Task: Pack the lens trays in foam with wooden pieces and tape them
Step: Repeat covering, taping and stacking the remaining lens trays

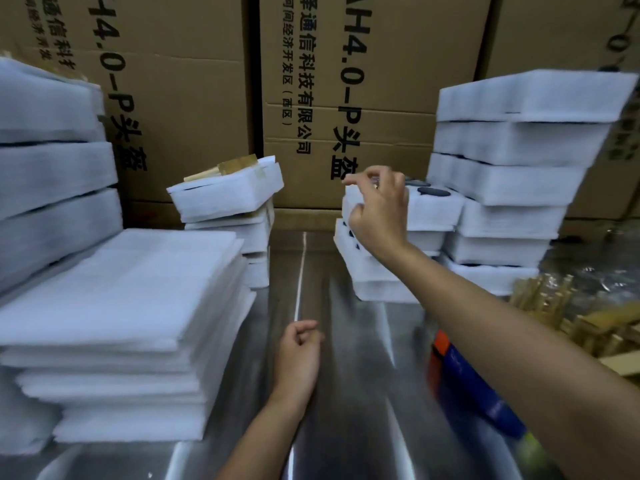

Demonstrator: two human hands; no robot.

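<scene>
My right hand (377, 209) reaches forward to a short stack of white foam lens trays (381, 278). Its curled fingers and thumb grip the near left corner of the top lens tray (436, 211), which shows dark oval lenses (433, 192). My left hand (299, 348) hovers over the steel table (332, 403) with loosely curled fingers and holds nothing. A pile of flat foam sheets (121, 289) lies at the left. Behind it, a taped foam pack (225, 195) carries a wooden piece (239, 164) on top. Loose wooden pieces (561, 313) lie at the right.
Tall stacks of foam trays rise at the right (519, 140) and at the far left (52, 161). Printed cardboard boxes (180, 98) wall off the back. A blue and orange object (467, 375), blurred, lies under my right forearm.
</scene>
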